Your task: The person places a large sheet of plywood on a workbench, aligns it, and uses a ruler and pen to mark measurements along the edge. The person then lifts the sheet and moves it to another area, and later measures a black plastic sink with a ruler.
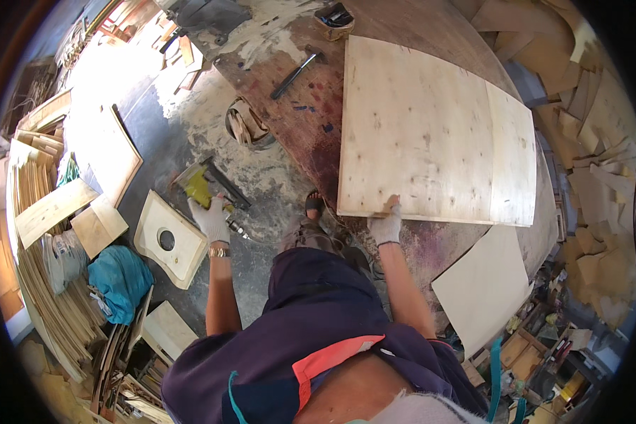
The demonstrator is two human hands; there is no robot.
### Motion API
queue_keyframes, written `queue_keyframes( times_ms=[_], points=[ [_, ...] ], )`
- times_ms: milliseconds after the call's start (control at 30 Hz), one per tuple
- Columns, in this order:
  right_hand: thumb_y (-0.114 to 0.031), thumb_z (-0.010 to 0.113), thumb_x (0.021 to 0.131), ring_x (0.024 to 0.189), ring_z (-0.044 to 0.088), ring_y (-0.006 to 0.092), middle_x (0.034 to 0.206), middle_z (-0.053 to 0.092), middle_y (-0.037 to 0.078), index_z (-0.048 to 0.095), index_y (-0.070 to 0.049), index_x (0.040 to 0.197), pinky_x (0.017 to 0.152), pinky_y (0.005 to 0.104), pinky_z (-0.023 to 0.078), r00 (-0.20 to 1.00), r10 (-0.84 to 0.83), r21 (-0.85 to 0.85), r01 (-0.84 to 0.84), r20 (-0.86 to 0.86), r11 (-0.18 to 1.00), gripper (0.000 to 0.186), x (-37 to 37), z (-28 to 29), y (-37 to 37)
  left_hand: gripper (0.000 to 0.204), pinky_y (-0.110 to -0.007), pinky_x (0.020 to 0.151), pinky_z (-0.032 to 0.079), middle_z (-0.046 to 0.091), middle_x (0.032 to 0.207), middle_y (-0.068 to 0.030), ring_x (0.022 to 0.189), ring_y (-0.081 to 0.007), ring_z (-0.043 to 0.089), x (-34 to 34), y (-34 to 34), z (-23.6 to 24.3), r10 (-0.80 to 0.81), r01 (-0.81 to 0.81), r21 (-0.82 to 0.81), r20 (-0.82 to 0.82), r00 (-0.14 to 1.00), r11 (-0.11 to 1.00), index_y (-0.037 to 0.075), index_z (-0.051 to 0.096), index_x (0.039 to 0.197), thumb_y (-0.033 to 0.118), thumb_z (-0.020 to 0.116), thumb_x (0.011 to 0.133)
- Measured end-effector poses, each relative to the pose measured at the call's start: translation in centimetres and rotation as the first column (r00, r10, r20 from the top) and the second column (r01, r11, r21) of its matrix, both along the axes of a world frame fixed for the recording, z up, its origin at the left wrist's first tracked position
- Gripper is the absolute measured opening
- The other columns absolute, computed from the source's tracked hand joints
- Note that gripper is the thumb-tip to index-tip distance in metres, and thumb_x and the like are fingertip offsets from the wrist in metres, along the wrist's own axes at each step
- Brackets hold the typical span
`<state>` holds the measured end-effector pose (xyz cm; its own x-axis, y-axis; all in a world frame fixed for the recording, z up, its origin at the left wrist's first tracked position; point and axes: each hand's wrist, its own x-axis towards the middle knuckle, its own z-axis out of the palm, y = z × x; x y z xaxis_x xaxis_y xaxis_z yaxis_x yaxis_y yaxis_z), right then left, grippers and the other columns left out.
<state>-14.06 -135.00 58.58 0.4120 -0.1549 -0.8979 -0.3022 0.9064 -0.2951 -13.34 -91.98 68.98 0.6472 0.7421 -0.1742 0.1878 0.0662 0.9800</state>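
My left hand [212, 222], in a pale work glove, is closed round the handle of a yellow-green nail gun [199, 186]. The gun hangs off the left side of the worktable, and a metal air fitting [237, 227] shows below its grip. My right hand [386, 225], gloved too, grips the near edge of a large plywood panel [420, 134] close to its left corner. Its thumb rests on top; the fingers beneath are hidden. The panel lies on the reddish-brown worktable [309, 145], with a seam running across its right part.
A hammer [295, 75] and an open box of tools [334, 17] lie on the table's far part. Beside my right forearm is a thin pale sheet [486, 286]. Stacked wood strips [39, 212], a blue bag [120, 279] and a panel with a round hole [169, 258] stand left.
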Motion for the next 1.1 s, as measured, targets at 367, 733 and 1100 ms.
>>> queue_keyframes(
  times_ms=[367, 733, 1100],
  points=[
    [-0.034, 0.069, 0.098, 0.079, 0.065, 0.0246, 0.091, 0.065, 0.007, 0.064, -0.003, 0.115, 0.073, 0.0332, 0.053, 0.32, 0.894, -0.643, -0.621, 0.313, 0.448, 0.036, -5.1, 12.6, 9.1, 0.017, -0.046, 0.076, 0.059, 0.059, 0.08, -0.0052, 0.077, -0.026, 0.066, -4.7, -6.6, 1.0, 0.054, -0.039, -0.752, -0.005, 0.999, 0.658, 0.006, 0.06, 0.099, 0.022, 0.065, 0.098],
    [-0.033, 0.071, 0.083, 0.098, 0.068, 0.0396, 0.103, 0.072, 0.02, 0.074, -0.006, 0.109, 0.085, 0.0453, 0.053, -0.552, 0.819, -0.929, -0.199, -0.156, -0.312, 0.037, -12.2, 18.1, 7.5, 0.018, -0.037, 0.073, 0.047, 0.04, 0.067, 0.002, 0.061, -0.0164, 0.041, -13.3, -17.4, 4.2, -0.155, 0.139, -0.851, 0.069, 0.985, 0.507, 0.011, 0.052, 0.085, 0.023, 0.056, 0.099],
    [-0.034, 0.074, 0.082, 0.083, 0.07, 0.0377, 0.086, 0.073, 0.015, 0.073, -0.009, 0.092, 0.072, 0.0476, 0.052, -0.212, 0.977, -0.996, -0.085, -0.019, -0.038, 0.026, -14.3, 18.2, 6.9, 0.028, -0.046, 0.091, 0.052, 0.045, 0.066, 0.0001, 0.073, -0.0207, 0.054, -11.3, -12.8, -4.1, -0.462, 0.3, -0.766, 0.005, 0.887, 0.569, 0.013, 0.042, 0.072, 0.02, 0.051, 0.098]
  ],
)
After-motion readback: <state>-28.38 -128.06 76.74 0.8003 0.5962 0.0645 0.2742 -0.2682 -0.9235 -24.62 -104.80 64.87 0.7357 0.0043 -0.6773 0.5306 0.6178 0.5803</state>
